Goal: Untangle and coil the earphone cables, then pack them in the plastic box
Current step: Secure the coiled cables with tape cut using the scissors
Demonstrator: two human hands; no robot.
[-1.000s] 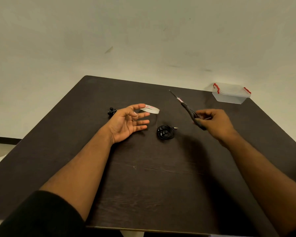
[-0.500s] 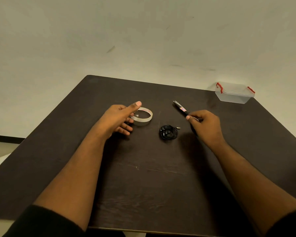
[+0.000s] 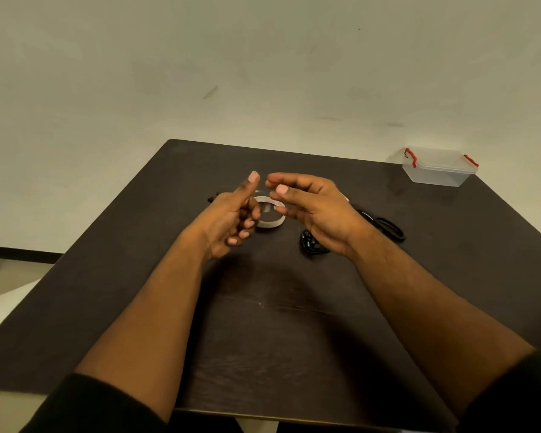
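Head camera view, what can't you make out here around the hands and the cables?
- Coiled earphones: partly hidden behind the right hand.
- Second earphone: mostly hidden by the left hand.
- Tape roll: its sides are covered by both hands.
- Scissors: blades hidden behind the right hand.
- Plastic box: too small to show contents.

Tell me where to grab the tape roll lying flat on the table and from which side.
Pinch the tape roll's near wall, one finger inside the open centre and the thumb outside, coming from above. It lies flat on the table, so only the thin rim offers purchase, and the near edge shows clear between both hands.
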